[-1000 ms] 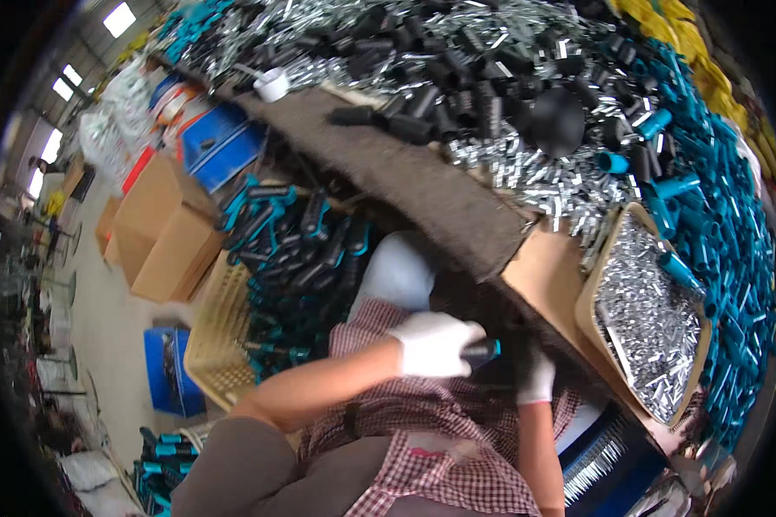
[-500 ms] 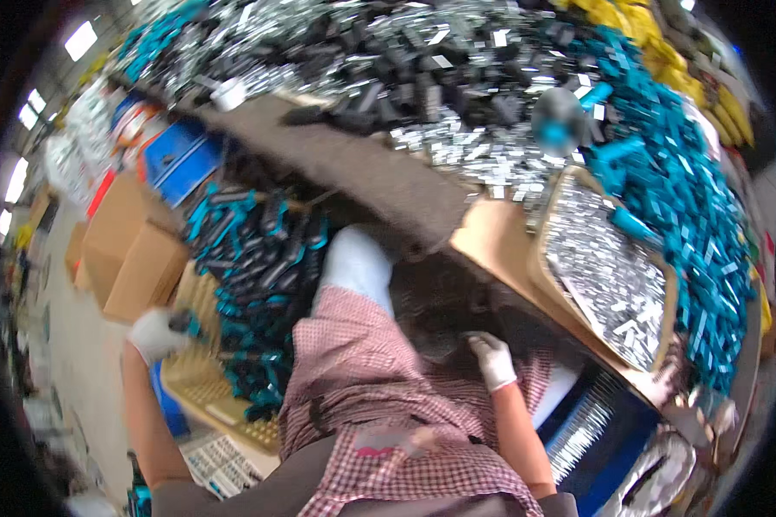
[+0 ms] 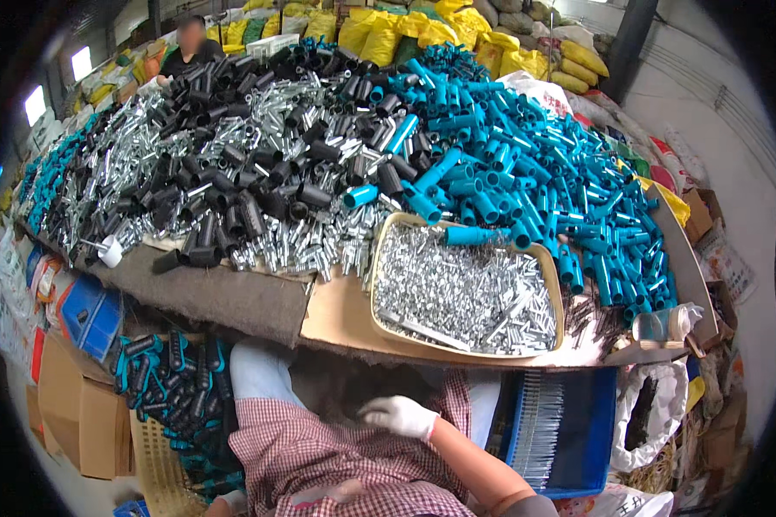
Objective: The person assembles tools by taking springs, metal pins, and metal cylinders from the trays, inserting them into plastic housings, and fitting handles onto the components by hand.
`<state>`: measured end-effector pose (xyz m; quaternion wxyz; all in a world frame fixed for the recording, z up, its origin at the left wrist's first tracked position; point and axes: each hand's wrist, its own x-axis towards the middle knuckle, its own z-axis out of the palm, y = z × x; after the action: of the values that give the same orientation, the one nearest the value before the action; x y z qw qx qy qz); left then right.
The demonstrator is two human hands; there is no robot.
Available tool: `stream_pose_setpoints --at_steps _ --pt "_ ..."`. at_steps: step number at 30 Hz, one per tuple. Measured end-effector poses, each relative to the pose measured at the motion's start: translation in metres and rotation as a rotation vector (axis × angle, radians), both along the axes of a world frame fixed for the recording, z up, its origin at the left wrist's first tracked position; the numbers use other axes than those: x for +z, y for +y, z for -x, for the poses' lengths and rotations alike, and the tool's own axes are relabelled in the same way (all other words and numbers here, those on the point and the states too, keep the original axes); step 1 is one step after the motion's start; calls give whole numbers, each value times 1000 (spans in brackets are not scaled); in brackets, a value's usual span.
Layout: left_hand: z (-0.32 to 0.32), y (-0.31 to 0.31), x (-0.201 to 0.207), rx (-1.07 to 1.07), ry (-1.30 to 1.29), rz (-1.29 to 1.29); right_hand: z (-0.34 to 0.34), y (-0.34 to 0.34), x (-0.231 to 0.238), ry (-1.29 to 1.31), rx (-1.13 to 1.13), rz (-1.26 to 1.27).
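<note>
My right hand (image 3: 401,417), in a white glove, is over my checked apron (image 3: 336,448) below the table edge. Its fingers reach left, loosely bent and apart, with nothing visible in them. Only a sliver of my gloved left hand (image 3: 231,501) shows at the bottom edge, beside a tan perforated basket (image 3: 157,465); its fingers are hidden. Black-and-teal handle-like pieces (image 3: 177,379) are heaped in and over that basket. Before me on the table, a tan-rimmed tray (image 3: 379,289) holds many small shiny metal parts (image 3: 466,289).
Teal tubes (image 3: 491,172), black sleeves (image 3: 241,211) and metal pieces (image 3: 302,246) are piled across the table. A blue bin (image 3: 591,431) of long metal pins stands at right below it. Cardboard boxes (image 3: 69,405) stand left. A person (image 3: 190,52) is at the far left.
My view has swung, so the table now lies ahead. My left hand has gone from beside the basket's handle-like pieces to the bottom edge. My right hand is over my lap.
</note>
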<state>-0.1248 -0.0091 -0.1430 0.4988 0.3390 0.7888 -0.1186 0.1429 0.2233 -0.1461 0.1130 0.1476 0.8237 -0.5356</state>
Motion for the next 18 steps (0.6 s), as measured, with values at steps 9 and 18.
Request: stream_pose_setpoints --at_steps 9,18 --pt "32 -62 154 26 394 -635 40 85 260 476 125 -87" --pt "72 127 246 -464 181 -955 230 209 231 535 -212 -1004"
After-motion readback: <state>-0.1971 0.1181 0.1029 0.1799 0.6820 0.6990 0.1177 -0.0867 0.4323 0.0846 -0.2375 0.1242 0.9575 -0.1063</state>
